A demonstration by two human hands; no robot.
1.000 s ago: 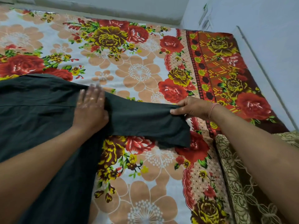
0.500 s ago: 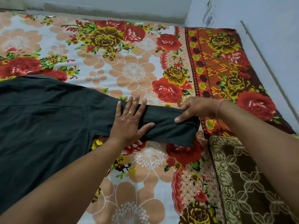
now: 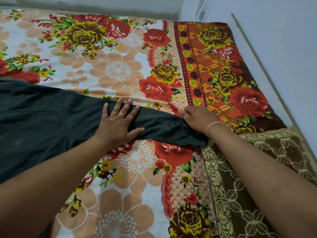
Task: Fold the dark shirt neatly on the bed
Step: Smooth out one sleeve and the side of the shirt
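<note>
The dark shirt (image 3: 37, 121) lies flat on the floral bed sheet (image 3: 120, 69), its body at the left and one sleeve (image 3: 164, 129) stretched out to the right. My left hand (image 3: 118, 124) rests flat on the sleeve near the shoulder, fingers spread. My right hand (image 3: 197, 117) is at the sleeve's cuff end, fingers curled and pinching the upper edge of the cuff. The shirt's left part runs out of view.
A brown and gold patterned blanket (image 3: 248, 177) lies at the right, next to the cuff. Pale walls (image 3: 283, 48) border the bed at the far side and the right.
The sleeve has been pulled further right and laid straighter. My left hand stays flat on the sleeve; my right hand has shifted to the cuff's upper corner.
</note>
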